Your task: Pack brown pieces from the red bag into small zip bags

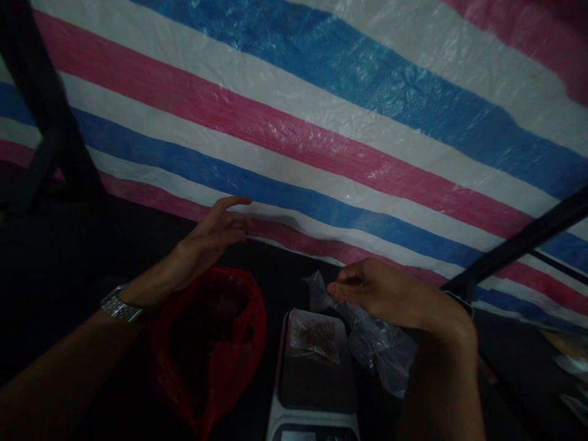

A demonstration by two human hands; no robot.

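Observation:
My left hand (206, 242) hovers with fingers apart, holding nothing, over the far rim of a red plastic bag (239, 361). The bag stands open, and its dark contents are too dim to name. My right hand (376, 291) has thumb and forefinger pinched together at a clear plastic bag (318, 291), just beyond the scale. More clear bags (383, 355) lie in a loose pile under that hand. Between the hands is a digital kitchen scale (316, 389). On its dark platform rests a small clear bag (315, 337) with something brownish inside.
A striped red, white and blue plastic sheet (275, 128) hangs behind the dark table (275, 269). Dark frame posts (59, 122) stand at left, and a slanted bar (519, 245) crosses at right. Blurred pale items (572, 364) lie at the far right.

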